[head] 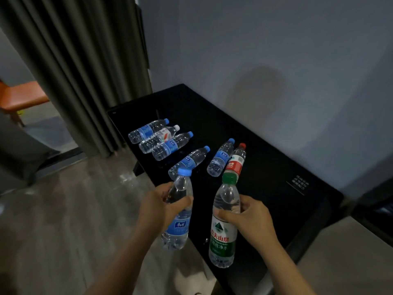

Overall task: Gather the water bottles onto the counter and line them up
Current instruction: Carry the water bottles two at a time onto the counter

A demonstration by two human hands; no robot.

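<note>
Left hand [157, 209] wraps round the upper body of a blue-capped bottle [177, 228], held upright at the counter's edge. Right hand [251, 218] grips a green-capped bottle [222, 241] upright over the counter [276, 177]. Beyond, six bottles lie flat: a single bottle [189, 159], a close pair including a red-capped bottle [236, 161], then three together [158, 137] at the far end. Lay each held bottle parallel to these, cap toward the wall, closing the gaps. Release only once it rests steady, since round bottles probably roll.
</note>
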